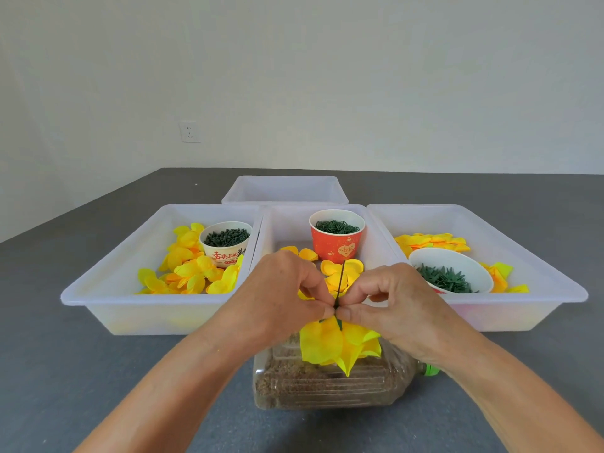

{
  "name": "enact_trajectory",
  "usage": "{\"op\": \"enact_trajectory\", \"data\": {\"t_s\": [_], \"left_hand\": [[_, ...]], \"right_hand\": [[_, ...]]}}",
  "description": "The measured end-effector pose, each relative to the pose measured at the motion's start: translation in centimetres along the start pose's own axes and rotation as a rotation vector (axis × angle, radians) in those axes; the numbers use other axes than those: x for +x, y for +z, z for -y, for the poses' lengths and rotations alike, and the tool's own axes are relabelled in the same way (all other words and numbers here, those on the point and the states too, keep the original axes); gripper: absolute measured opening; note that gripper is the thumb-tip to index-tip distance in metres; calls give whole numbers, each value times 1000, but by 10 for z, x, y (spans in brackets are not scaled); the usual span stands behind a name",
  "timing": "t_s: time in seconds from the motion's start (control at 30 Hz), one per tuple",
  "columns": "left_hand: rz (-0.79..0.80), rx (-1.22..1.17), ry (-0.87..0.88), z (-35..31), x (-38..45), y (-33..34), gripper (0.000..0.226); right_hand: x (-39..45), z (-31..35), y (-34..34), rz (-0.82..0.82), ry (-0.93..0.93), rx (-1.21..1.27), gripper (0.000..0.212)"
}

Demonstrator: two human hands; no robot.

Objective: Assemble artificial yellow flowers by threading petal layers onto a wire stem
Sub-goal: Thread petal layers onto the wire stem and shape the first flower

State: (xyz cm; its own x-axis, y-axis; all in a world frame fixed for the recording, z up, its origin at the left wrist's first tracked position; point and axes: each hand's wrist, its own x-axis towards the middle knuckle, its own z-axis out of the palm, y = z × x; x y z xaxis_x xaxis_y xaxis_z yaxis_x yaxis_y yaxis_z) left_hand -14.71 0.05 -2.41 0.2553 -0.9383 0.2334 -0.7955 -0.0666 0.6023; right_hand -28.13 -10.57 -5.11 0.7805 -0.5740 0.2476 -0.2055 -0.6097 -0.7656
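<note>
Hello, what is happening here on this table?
A person is making a yellow paper flower. Both the left hand and the right hand pinch a thin dark wire, with yellow petals hanging below the fingertips. Behind are white trays with loose petals and cups of green parts.

Two bare forearms, left hand (281, 289) and right hand (392, 305) ungloved, without sleeves, rings or watch.
</note>
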Motion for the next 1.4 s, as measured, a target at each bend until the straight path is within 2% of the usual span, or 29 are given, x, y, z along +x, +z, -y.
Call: {"op": "enact_trajectory", "data": {"t_s": [0.13, 0.27, 0.43, 0.53, 0.67, 0.77, 0.83, 1.0, 1.27, 1.4], "left_hand": [[11, 89, -3, -2, 2, 0, 5], [-12, 56, -33, 6, 0, -5, 8], [-97, -153, -46, 11, -2, -6, 19], [-70, -135, -22, 11, -4, 2, 13], [-111, -143, 16, 13, -3, 6, 9], [-114, -60, 108, 14, -2, 7, 5], [-106, 9, 160, 13, -2, 6, 4], [-89, 94, 279, 13, -2, 7, 3], [-107, -31, 246, 19, -5, 13, 4], [-118, -23, 249, 21, -5, 14, 4]], "right_hand": [[-1, 1, -2, 35, 41, 49, 17], [-3, 1, -9, -10, 117, 204, 9], [-6, 1, -6, -42, 76, 207, 3], [-6, 2, -1, -59, 56, 194, 7], [-4, -1, 6, -119, 35, 232, 10], [-3, -4, 11, -146, -8, 228, 13], [-4, -5, 13, -162, -52, 205, 6], [-8, -7, 15, -207, -203, 38, 11], [-10, -16, 26, -277, -347, -11, 14], [-9, -20, 29, -312, -357, 14, 14]]}}
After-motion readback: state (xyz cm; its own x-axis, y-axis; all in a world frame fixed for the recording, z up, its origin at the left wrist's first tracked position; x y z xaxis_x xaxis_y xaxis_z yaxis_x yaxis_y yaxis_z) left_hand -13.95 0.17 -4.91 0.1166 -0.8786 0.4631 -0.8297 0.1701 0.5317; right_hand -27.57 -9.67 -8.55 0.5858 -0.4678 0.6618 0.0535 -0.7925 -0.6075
